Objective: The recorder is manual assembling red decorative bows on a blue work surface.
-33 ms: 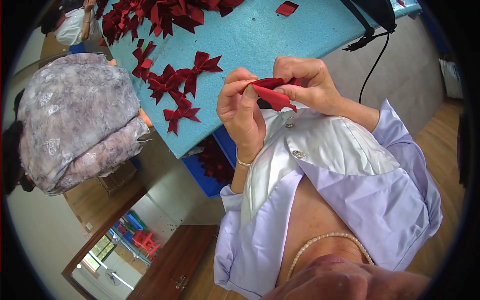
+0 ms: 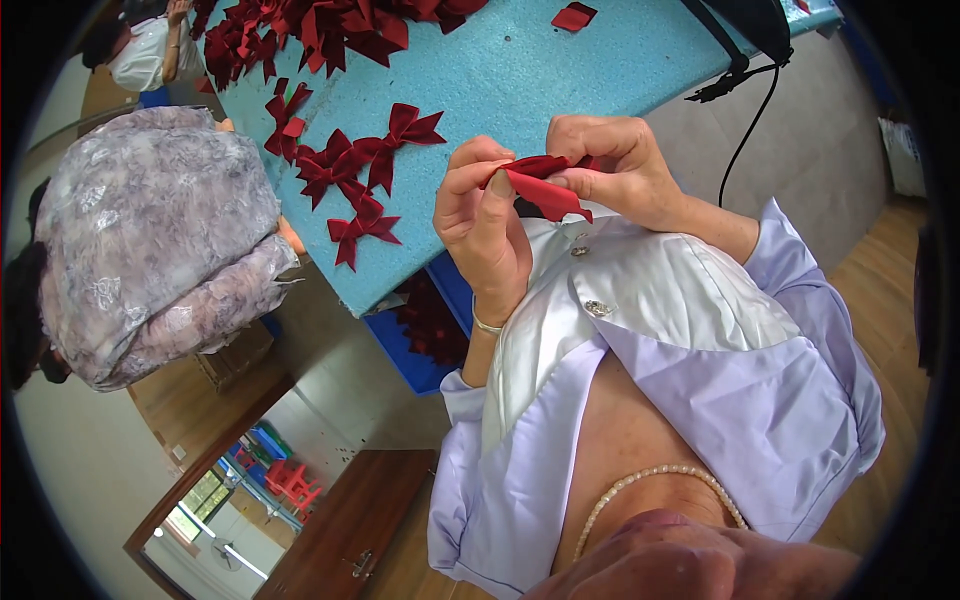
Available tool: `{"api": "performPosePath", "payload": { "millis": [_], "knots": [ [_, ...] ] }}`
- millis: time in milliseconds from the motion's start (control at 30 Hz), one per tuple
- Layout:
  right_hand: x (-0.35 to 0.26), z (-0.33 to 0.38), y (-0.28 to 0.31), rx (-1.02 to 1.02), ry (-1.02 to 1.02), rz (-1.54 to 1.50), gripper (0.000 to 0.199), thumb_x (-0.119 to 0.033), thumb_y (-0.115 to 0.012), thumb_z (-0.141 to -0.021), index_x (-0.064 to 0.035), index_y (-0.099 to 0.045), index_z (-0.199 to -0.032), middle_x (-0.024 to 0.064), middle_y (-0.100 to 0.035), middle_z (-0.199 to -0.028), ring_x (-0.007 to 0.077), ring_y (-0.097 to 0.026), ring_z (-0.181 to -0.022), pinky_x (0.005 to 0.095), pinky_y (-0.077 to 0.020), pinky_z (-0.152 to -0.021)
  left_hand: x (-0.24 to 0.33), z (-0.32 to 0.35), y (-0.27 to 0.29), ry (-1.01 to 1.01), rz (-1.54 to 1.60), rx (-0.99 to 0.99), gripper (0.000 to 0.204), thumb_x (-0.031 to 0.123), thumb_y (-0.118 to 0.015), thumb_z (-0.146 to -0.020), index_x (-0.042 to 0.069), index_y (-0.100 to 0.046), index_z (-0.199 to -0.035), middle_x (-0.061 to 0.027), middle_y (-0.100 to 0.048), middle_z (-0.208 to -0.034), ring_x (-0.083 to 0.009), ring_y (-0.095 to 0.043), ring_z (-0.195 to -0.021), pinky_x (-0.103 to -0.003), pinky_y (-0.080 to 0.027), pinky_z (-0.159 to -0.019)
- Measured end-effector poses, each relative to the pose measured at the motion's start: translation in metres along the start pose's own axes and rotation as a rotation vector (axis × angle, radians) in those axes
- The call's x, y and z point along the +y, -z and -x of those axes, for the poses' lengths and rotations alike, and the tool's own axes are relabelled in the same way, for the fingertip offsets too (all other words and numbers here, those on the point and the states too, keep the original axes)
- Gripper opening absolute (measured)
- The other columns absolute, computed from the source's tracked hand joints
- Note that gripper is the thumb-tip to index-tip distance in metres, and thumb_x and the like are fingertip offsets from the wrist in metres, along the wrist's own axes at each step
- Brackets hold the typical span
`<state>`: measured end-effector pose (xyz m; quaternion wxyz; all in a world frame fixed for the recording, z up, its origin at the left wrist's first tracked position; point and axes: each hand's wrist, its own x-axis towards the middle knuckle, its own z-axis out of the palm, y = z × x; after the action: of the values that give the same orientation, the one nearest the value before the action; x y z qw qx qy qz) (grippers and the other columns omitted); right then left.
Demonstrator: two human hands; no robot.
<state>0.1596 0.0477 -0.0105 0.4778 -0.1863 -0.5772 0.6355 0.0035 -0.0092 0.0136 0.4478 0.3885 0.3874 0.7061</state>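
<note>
Here, left hand (image 2: 485, 225) and right hand (image 2: 615, 165) both pinching a folded dark red velvety ribbon piece (image 2: 540, 190) just off the near edge of the teal foam-topped desk (image 2: 560, 70), finished matching bows (image 2: 365, 160) lying near that edge, a heap of bows (image 2: 320, 25) at the far side.

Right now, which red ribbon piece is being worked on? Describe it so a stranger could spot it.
Start at the blue foam table strewn with finished red bows. Below its near edge, the left hand and right hand pinch one red ribbon piece. Unlike the bows lying on the table, it is held up and still unfinished.
</note>
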Motion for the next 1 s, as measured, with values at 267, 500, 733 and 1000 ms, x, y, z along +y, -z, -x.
{"api": "performPosePath", "payload": {
  "millis": [267, 500, 733, 1000],
  "knots": [
    [-0.008, -0.002, -0.002, 0.040, -0.132, -0.105, 0.016, -0.006, -0.075, -0.083, 0.0008, -0.066, -0.073, -0.0006, -0.059, -0.071, 0.0062, -0.050, -0.068, 0.0248, -0.0375, -0.058, 0.003, 0.000, -0.002, 0.015, -0.012, -0.028, 0.008, 0.001, -0.067, -0.089, 0.009, -0.070, -0.092, -0.0091, -0.063, -0.109, -0.0192, -0.059, -0.099, -0.033, -0.049, -0.089],
    [-0.007, -0.003, -0.002, 0.043, -0.190, -0.081, 0.020, -0.007, -0.075, -0.082, -0.0005, -0.061, -0.069, -0.0022, -0.055, -0.066, 0.0046, -0.047, -0.064, 0.0241, -0.0348, -0.055, 0.003, 0.001, -0.003, 0.049, 0.031, -0.051, 0.008, 0.000, -0.067, -0.089, 0.007, -0.069, -0.092, -0.0123, -0.065, -0.108, -0.0188, -0.061, -0.096, -0.032, -0.050, -0.088],
    [-0.013, -0.003, 0.001, 0.040, -0.200, 0.037, 0.022, -0.004, -0.075, -0.080, -0.0007, -0.055, -0.088, -0.0010, -0.050, -0.081, 0.0054, -0.048, -0.075, 0.0222, -0.0384, -0.062, 0.001, 0.002, 0.001, 0.040, -0.013, -0.041, 0.006, 0.000, -0.066, -0.090, 0.004, -0.068, -0.093, -0.0146, -0.066, -0.107, -0.0189, -0.063, -0.094, -0.032, -0.052, -0.087],
    [-0.018, -0.004, -0.003, 0.107, 0.073, 0.225, 0.028, 0.007, -0.073, -0.075, 0.0008, -0.061, -0.100, 0.0021, -0.057, -0.083, 0.0100, -0.052, -0.072, 0.0241, -0.0406, -0.060, 0.004, 0.002, -0.003, 0.083, 0.054, -0.022, 0.009, -0.007, -0.063, -0.091, -0.003, -0.068, -0.098, -0.0137, -0.063, -0.108, -0.0155, -0.061, -0.092, -0.026, -0.051, -0.081]
  ]
}}
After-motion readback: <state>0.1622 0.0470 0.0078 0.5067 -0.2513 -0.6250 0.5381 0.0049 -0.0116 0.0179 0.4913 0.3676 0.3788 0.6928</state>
